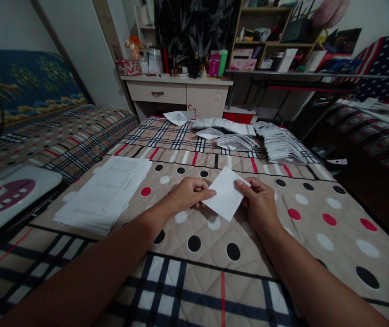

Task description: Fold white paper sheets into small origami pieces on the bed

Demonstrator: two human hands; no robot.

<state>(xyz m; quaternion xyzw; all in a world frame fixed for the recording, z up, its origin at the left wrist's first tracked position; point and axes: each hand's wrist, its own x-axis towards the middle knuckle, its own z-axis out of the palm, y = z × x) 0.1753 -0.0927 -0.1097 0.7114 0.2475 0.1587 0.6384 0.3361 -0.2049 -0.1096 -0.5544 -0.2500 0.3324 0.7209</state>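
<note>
A folded white sheet of paper [226, 195], roughly square and turned corner-up, is held between both hands above the patterned quilt [194, 272]. My left hand [192, 191] pinches its left corner, thumb on top. On the opposite corner, my right hand [257, 200] grips it with the thumb over the face and the fingers beneath. A stack of printed sheets [104, 193] lies on the quilt to the left. Farther back, folded white papers stand in long rows [279, 143], with a smaller bundle [237, 141] in front and a separate folded piece [179, 117] at the far edge.
A white folding table with a purple print [10, 197] stands at the left edge. Behind the bed is a white dresser [176, 91] crowded with bottles and boxes. A dark desk [303, 75] with shelves is at the back right.
</note>
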